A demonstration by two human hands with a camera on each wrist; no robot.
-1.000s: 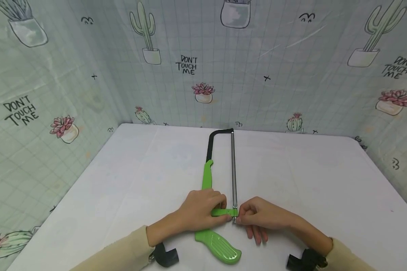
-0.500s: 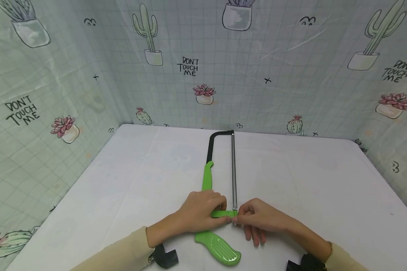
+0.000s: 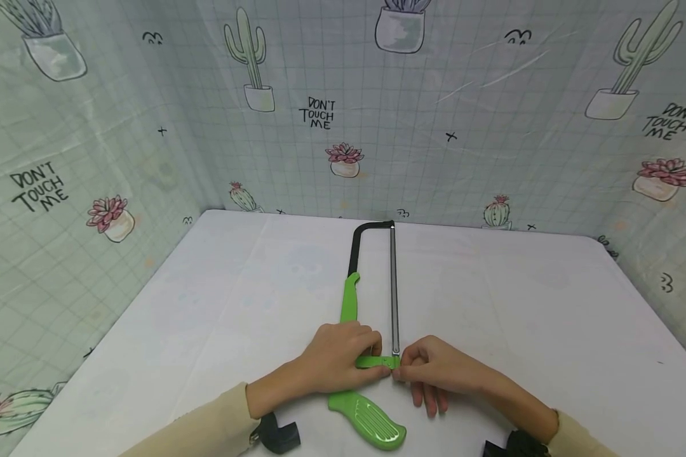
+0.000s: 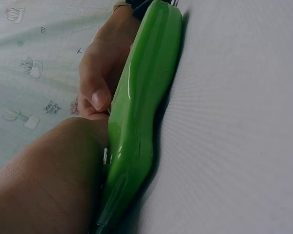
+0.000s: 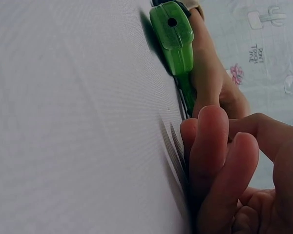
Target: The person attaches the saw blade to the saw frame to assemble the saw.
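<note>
A hacksaw (image 3: 350,301) with a green handle and black front frame lies flat on the white table, its blade (image 3: 394,289) running along the right side. My left hand (image 3: 340,355) grips the frame just above the handle, thumb along the green cross arm (image 3: 377,362). At that arm's outer end, thumb and forefinger of my right hand (image 3: 443,365) pinch the small metal tension nut, which they hide. The left wrist view has the handle (image 4: 146,83) close up beside my left hand (image 4: 49,170). In the right wrist view my other fingers (image 5: 210,141) hang loosely curled.
The white table (image 3: 520,304) spreads out around the saw. Behind and on both sides hangs a cactus-print cloth (image 3: 411,114). A black wrist mount (image 3: 279,433) sits under the left forearm, another (image 3: 517,444) by the right sleeve.
The right fingertips have shifted slightly left onto the small metal nut, which showed a second ago and is now covered. The left hand and saw have stayed in place.
</note>
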